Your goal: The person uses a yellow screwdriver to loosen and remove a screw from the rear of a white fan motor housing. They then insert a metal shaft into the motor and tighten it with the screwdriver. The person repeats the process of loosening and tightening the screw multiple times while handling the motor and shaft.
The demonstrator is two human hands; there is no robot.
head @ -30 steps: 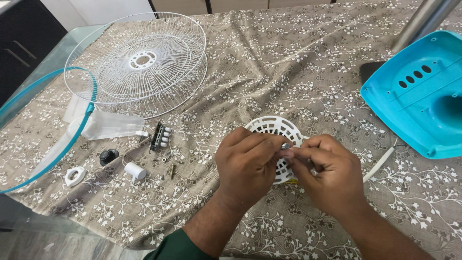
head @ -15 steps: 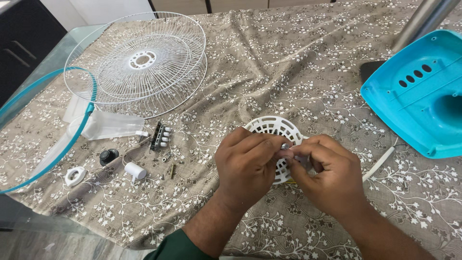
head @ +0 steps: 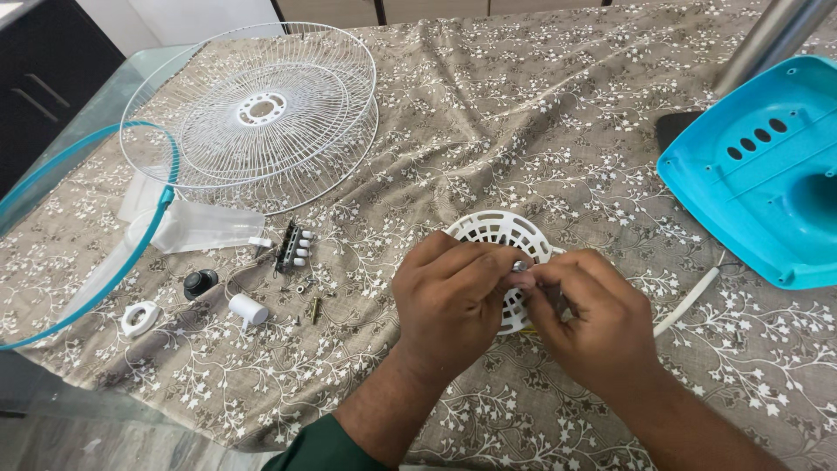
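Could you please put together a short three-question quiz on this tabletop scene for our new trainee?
1. True or false: both hands meet over the white slotted round cover.
2. What lies left of the black switch block? A) white wire fan grilles B) turquoise plastic housing C) a clear plastic bag
3. What colour is the knob near the white cylinder?

Key
1. True: the left hand and right hand pinch a small metal part above it.
2. C: the clear plastic bag.
3. Black.
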